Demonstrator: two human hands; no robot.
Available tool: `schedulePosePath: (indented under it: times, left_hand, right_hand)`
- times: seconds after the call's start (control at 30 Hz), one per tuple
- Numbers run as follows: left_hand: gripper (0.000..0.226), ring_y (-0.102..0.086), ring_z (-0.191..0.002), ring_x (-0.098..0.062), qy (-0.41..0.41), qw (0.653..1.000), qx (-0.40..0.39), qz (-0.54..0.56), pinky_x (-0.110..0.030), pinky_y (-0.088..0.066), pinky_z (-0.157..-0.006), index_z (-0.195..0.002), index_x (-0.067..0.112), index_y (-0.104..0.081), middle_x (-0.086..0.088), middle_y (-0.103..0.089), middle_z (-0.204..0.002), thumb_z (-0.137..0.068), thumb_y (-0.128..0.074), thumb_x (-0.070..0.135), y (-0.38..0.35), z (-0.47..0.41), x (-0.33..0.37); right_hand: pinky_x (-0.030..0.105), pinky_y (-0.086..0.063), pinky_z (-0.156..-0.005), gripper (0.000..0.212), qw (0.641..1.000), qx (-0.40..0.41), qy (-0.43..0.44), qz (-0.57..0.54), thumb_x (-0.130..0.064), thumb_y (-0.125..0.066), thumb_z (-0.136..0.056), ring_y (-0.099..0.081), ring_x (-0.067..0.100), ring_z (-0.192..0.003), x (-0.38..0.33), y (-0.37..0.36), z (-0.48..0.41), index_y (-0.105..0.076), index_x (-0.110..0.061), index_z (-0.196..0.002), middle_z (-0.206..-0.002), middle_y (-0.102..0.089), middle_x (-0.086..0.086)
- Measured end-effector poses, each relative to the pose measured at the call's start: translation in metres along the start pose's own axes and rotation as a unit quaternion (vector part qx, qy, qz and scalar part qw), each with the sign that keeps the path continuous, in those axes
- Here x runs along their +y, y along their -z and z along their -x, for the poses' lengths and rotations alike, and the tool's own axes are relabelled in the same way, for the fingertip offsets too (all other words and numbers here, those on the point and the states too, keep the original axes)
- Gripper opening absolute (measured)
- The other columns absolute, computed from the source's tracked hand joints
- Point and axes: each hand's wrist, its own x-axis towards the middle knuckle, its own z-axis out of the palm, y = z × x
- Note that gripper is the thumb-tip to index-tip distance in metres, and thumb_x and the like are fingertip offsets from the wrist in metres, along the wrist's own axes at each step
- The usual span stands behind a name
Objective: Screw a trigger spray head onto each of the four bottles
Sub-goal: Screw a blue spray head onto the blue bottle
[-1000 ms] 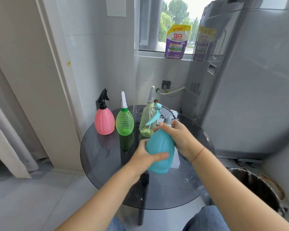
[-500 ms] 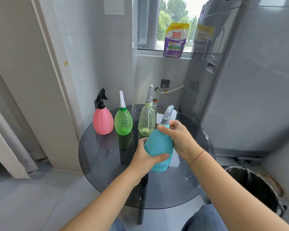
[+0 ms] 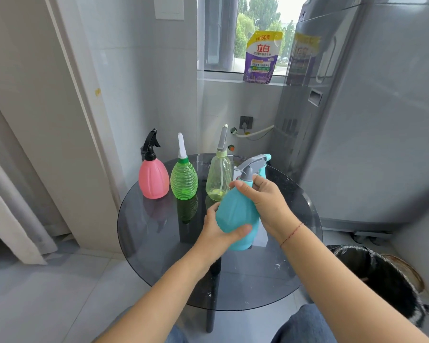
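I hold a teal bottle (image 3: 235, 216) tilted above the round dark glass table (image 3: 146, 233). My left hand (image 3: 218, 233) grips its lower body. My right hand (image 3: 265, 201) wraps its neck, at the collar of the grey trigger spray head (image 3: 252, 164), whose nozzle points right. Behind stand three bottles in a row: a pink bottle (image 3: 153, 179) with a black spray head, a ribbed green bottle (image 3: 183, 181) with a white head, and a clear yellowish bottle (image 3: 218, 180) with a grey head.
A grey washing machine (image 3: 369, 120) stands close on the right. A black-lined bin (image 3: 382, 278) sits on the floor at the right. A purple detergent pouch (image 3: 261, 58) leans on the window sill. A curtain (image 3: 13, 219) hangs at the left.
The grey spray head has turned on the teal bottle: its nozzle pointed left, then away, and now points right. My right hand has shifted around the neck. The other bottles stayed put.
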Motion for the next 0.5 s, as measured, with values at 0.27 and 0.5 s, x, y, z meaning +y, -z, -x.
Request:
schedulePosePath:
  times: [0.27, 0.5]
  left_hand:
    - [0.076, -0.064, -0.112, -0.019, 0.060, 0.970, -0.221, 0.085, -0.032, -0.055, -0.085, -0.132, 0.018, -0.049, -0.004, -0.066, -0.124, -0.066, -0.085, 0.031, 0.023, 0.002, -0.006]
    - [0.101, -0.050, -0.113, -0.013, -0.050, 0.979, 0.076, -0.182, -0.034, -0.048, -0.093, -0.129, 0.020, -0.039, 0.003, -0.045, -0.124, -0.045, -0.085, 0.049, -0.008, 0.001, -0.002]
  right_hand:
    - [0.053, -0.049, -0.096, 0.029, 0.989, -0.128, -0.055, -0.041, -0.023, -0.058, -0.092, -0.062, 0.034, -0.095, 0.001, 0.011, 0.003, -0.061, 0.002, -0.107, -0.103, -0.069, 0.014]
    - [0.052, -0.051, -0.083, 0.046, 0.993, 0.079, 0.003, 0.084, -0.031, -0.060, -0.091, -0.054, 0.026, -0.081, 0.013, -0.004, 0.002, -0.053, 0.014, -0.099, -0.109, -0.062, 0.034]
